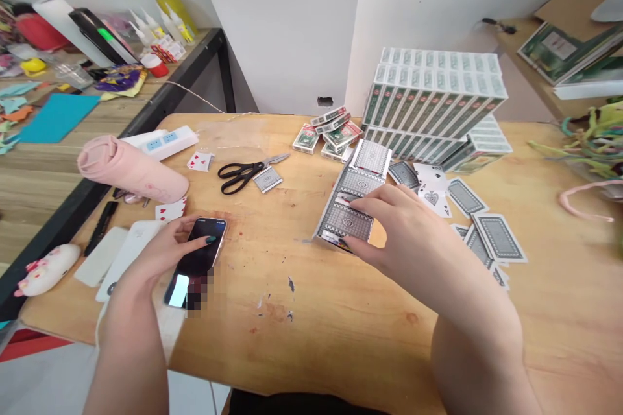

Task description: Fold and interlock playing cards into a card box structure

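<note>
My left hand [163, 249] is closed around the far left part of a black smartphone [197, 249], with the thumb across its dark screen. The phone lies at the table's left, and part of it is blurred out. My right hand [403, 224] grips a long structure of joined playing cards [349, 220], patterned backs up, with thumb and fingers at its near end. Loose playing cards [499, 237] lie to the right of this hand, some face up. Black-handled scissors [243, 175] rest between the hands, beside a cut card piece [267, 179].
Stacked card boxes [433, 94] stand at the back right, with several loose card packs [335, 130] beside them. A pink rolled bundle [131, 168], a power strip [170, 142], a black marker [101, 227] and a white squishy toy [48, 269] lie at the left.
</note>
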Motion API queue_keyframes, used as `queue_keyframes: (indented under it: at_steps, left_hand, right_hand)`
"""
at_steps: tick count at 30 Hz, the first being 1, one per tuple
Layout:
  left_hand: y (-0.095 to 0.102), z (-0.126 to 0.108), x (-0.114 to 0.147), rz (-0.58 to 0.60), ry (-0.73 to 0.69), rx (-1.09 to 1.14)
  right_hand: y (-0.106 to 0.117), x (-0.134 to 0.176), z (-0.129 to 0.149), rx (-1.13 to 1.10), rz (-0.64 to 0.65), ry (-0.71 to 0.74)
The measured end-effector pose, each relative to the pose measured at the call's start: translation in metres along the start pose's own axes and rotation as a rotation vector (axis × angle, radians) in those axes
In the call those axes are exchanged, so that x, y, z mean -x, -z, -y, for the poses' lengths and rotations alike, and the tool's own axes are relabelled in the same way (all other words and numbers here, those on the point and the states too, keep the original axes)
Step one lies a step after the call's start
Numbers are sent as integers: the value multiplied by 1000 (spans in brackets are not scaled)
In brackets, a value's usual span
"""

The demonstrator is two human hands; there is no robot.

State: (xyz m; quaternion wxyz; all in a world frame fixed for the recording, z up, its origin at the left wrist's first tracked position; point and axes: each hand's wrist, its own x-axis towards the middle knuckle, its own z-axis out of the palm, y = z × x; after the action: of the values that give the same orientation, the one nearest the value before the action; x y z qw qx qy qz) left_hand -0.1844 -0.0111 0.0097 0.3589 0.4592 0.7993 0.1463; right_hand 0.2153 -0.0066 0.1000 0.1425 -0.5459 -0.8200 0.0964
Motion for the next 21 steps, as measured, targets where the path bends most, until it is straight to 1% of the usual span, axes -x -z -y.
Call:
queue_keyframes:
  at_steps: [4,7,16,21]
  left_hand:
    - [9,9,8,-57,112,155]
    - [10,14,6,-95,162,186]
    - [2,14,8,-146,155,216]
    - [0,16,6,-190,145,183]
  right_hand:
    - [0,0,3,-15,9,-7]
    - [-1,-1,5,-15,17,-3]
    - [-1,-3,3,-20,18,5]
    - [-1,-3,2,-10,10,15]
